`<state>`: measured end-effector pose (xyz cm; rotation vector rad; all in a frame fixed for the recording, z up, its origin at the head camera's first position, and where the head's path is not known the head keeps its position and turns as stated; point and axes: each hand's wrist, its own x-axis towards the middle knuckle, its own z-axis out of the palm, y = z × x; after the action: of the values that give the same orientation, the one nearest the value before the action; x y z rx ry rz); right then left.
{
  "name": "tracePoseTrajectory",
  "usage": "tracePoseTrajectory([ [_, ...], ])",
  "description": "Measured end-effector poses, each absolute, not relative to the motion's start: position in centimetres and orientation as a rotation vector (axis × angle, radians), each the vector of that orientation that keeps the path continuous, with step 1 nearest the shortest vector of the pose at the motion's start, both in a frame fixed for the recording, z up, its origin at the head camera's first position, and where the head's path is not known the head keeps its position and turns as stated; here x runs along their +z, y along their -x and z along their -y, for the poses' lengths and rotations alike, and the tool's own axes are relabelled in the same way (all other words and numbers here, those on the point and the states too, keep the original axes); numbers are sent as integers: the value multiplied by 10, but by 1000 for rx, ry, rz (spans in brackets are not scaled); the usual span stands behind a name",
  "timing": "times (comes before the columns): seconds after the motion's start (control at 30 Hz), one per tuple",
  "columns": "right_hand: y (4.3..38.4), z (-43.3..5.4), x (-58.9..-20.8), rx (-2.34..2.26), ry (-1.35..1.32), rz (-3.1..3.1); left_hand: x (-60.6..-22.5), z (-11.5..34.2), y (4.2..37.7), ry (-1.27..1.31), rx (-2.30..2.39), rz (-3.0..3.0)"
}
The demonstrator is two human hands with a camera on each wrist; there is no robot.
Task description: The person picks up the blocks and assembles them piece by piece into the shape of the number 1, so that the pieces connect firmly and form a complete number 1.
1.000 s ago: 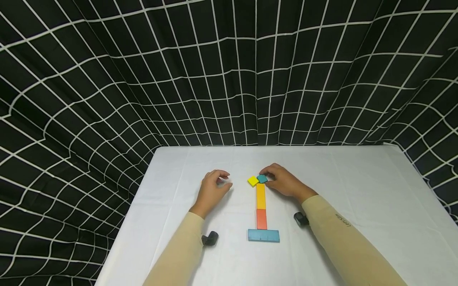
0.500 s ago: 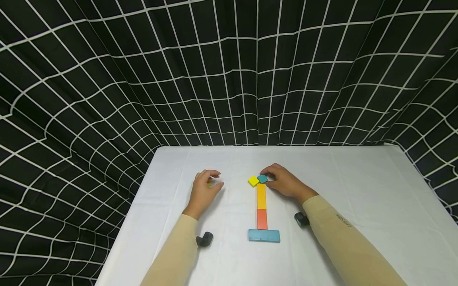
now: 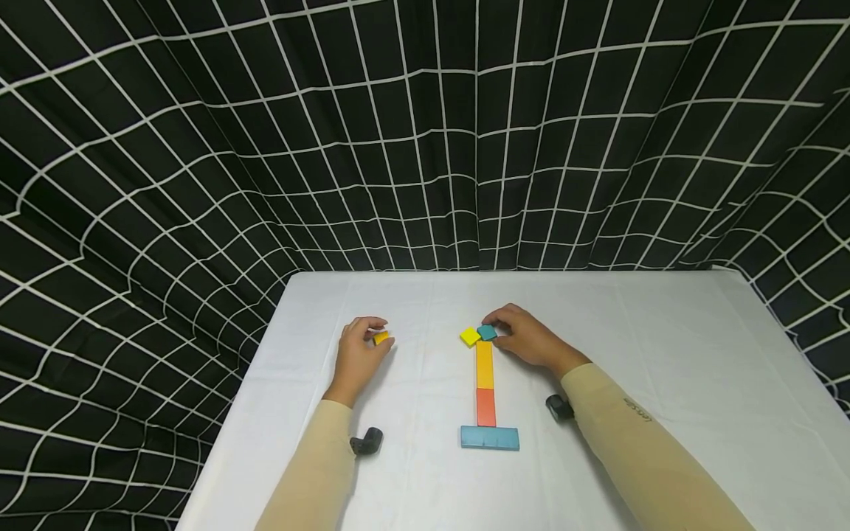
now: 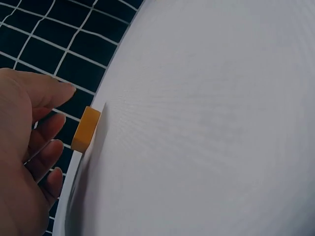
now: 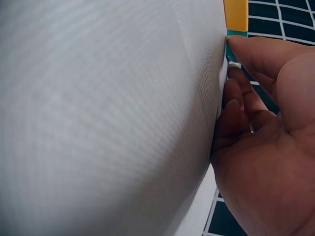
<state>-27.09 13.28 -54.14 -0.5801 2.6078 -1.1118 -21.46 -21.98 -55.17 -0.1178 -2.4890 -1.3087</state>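
Note:
My left hand (image 3: 358, 358) is around a small orange block (image 3: 381, 338) on the left of the table, thumb and fingers apart. In the left wrist view that orange block (image 4: 86, 129) stands beyond the fingertips, with a gap showing. My right hand (image 3: 531, 339) pinches a small teal block (image 3: 487, 332) between thumb and fingers. Close beside the teal block lies a bright yellow square block (image 3: 470, 336). Below it, a long orange block (image 3: 485, 365), a red block (image 3: 485, 407) and a crosswise blue block (image 3: 489, 437) form a line. The right wrist view shows the teal block (image 5: 236, 33) partly hidden by the thumb.
A white cloth covers the table (image 3: 664, 354). Black curtains (image 3: 412, 147) with a white grid stand behind it and at both sides. Small black devices (image 3: 367, 441) are worn at both wrists.
My left hand has moved left over the table, and the orange block has come into view between its thumb and fingers. The right hand and the row of blocks stay in place.

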Motion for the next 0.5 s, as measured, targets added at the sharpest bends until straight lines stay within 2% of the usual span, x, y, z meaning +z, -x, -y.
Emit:
tracePoseTrajectory([
  [0.5, 270, -133, -542, -1090, 582, -2624, -563, 230, 211, -52, -1339, 2641],
])
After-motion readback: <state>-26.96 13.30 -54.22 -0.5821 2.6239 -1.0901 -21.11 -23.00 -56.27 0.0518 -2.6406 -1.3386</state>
